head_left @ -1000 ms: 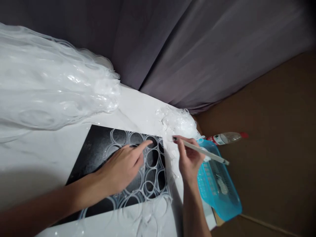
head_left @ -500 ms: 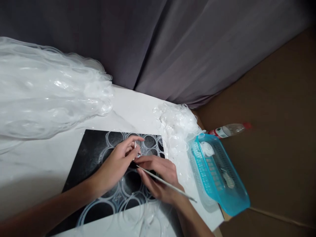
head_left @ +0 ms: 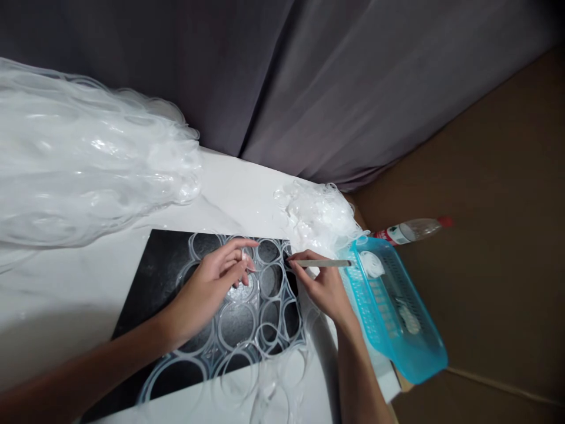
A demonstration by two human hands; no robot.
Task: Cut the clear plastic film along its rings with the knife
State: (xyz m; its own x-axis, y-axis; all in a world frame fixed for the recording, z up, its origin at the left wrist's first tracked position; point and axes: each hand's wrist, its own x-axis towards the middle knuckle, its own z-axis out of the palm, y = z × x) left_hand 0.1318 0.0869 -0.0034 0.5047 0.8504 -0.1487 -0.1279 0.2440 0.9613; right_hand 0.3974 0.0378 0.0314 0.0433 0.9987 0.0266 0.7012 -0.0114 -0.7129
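Note:
A black board (head_left: 152, 282) lies tilted on the white table, partly covered by a clear plastic sheet (head_left: 258, 321) with round cut-outs outlined in white. Over its upper middle is my left hand (head_left: 216, 274), index finger stretched out and the thumb curled in against the other fingers, with a small translucent scrap (head_left: 249, 259) showing at them. At the board's right edge my right hand (head_left: 324, 285) grips a slim, pen-like pale tool (head_left: 320, 263). Its dark tip points left at the sheet's edge; its exact kind is unclear.
A large heap of clear ringed plastic sheets (head_left: 88, 159) covers the table's left. Tangled clear plastic offcuts (head_left: 320, 212) lie behind the board. On the right stand a blue plastic basket (head_left: 426, 353) with white bits inside and a red-capped bottle (head_left: 417, 229). A grey curtain (head_left: 344, 88) hangs behind.
My right hand has moved right and up with the pale tool, from beside my left fingers to the board's right edge. The tool now lies nearly level. My left hand has barely moved.

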